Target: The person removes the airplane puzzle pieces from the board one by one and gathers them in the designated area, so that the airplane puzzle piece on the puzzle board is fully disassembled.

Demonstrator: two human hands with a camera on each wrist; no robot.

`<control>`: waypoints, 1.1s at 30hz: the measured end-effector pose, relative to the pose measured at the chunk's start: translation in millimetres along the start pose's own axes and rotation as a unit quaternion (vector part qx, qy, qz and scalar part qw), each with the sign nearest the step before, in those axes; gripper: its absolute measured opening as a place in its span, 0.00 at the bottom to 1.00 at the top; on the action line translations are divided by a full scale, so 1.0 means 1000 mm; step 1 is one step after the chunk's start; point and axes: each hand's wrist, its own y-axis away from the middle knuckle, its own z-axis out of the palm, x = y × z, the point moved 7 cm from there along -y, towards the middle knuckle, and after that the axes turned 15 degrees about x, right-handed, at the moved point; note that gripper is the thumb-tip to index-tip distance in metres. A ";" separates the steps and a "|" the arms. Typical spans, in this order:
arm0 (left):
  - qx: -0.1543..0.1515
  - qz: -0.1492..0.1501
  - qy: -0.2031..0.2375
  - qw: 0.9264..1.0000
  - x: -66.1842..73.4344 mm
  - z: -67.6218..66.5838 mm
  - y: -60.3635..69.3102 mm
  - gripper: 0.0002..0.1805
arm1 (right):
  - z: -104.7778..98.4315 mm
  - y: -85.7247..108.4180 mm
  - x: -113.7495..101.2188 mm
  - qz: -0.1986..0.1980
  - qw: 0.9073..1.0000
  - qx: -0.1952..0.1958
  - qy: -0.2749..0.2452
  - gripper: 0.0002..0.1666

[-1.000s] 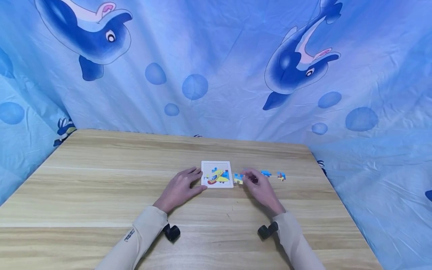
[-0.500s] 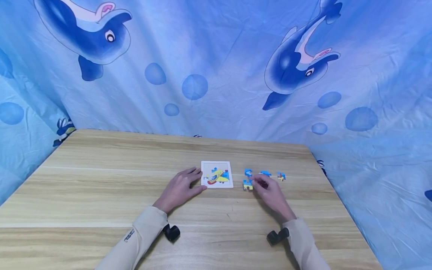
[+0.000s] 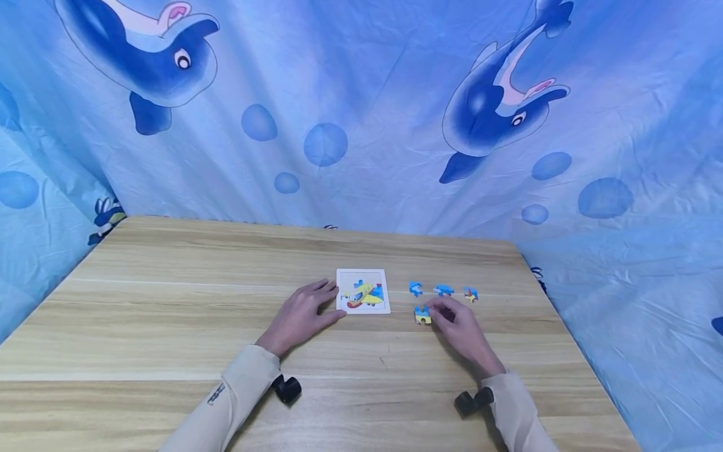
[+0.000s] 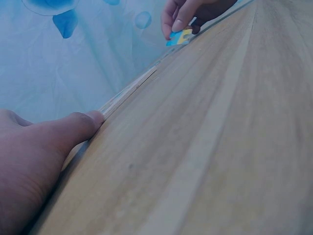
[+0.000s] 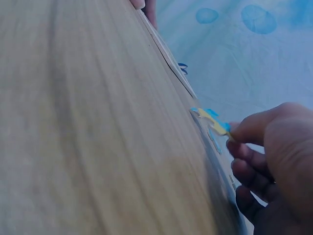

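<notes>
Although the airplane picture (image 3: 371, 296) partly fills the puzzle tray (image 3: 387, 301), its far part is bare; three jigsaw pieces (image 3: 443, 290) wait on the table (image 3: 226, 270) to the right. Near them, the right hand (image 3: 460, 326) pinches a blue-and-yellow piece (image 3: 421, 316), its fingertips hiding one side. The left hand (image 3: 302, 314), fingers loosely spread, touches the tray, which the wrist views show only edge-on.

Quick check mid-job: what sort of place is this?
Probably a screened-off indoor tabletop workspace; the wider room is hidden. What shows it: a wood-grain table, blue cartoon-print fabric hanging behind it and at both sides, and a small airplane puzzle board lying on top.
</notes>
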 end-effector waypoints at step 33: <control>-0.009 -0.005 0.002 1.000 0.001 -0.001 0.000 0.33 | 0.006 0.001 -0.002 -0.068 0.993 0.008 0.101 0.09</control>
